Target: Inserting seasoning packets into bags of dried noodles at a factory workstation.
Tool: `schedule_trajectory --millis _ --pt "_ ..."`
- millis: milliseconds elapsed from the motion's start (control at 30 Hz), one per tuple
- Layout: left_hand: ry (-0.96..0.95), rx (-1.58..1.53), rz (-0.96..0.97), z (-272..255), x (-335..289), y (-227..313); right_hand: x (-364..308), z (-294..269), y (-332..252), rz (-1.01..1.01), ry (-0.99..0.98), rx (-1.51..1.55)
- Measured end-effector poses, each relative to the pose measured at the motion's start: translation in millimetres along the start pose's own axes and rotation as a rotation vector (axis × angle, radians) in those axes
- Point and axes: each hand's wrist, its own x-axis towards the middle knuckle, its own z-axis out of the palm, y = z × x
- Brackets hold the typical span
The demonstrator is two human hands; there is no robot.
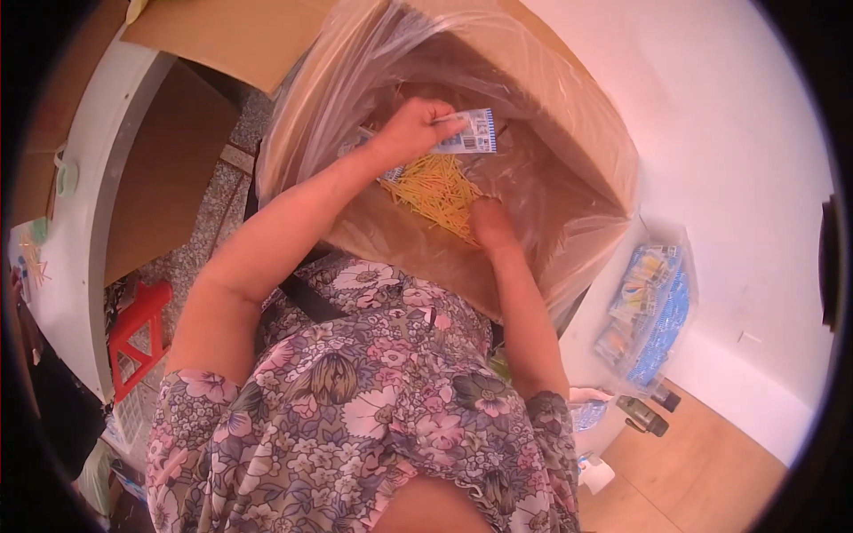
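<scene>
A small flat plastic packet [478, 133], clear with blue and white print, is pinched in my left hand [416, 130] above a carton. Inside the carton lies a heap of thin yellow sticks [431, 191]. My right hand [489, 220] reaches down at the heap's right edge, its fingers buried in or hidden behind the sticks, so I cannot see what they grip. The cardboard carton [569, 80] is lined with a clear plastic bag [311, 115], whose edges fold out over the rim. Part of another printed packet shows beneath my left wrist.
To the right, a clear bag of blue-printed packets [649, 311] rests on a white surface. Dark cylindrical objects [641, 416] lie below it near a wooden surface [711, 453]. At left are a white curved table edge [124, 142], cardboard and a red plastic stool [138, 342].
</scene>
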Motion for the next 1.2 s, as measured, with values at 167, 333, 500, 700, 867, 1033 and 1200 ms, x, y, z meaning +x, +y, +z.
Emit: schedule_trajectory --millis 167,333,500,700,867,1033,1200 --pt "-0.027 -0.008 -0.047 2 0 6 -4 13 -11 -0.128 0.122 -0.086" --pt "-0.055 0.079 -0.025 1 3 0 1 25 -10 -0.177 0.117 -0.268" --pt "-0.058 0.168 -0.014 2 4 -5 -3 27 -7 -0.196 0.167 -0.302" --pt "-0.024 0.204 -0.016 0 3 -6 -26 -12 -13 -0.102 0.087 -0.272" --pt "-0.027 0.283 -0.018 -1 4 4 -18 -29 19 0.071 0.105 0.667" --pt "-0.021 0.147 -0.022 -1 6 -19 18 -66 9 0.236 0.100 1.949" --pt "0.001 -0.033 -0.040 1 7 -11 74 -64 37 0.153 0.337 1.827"
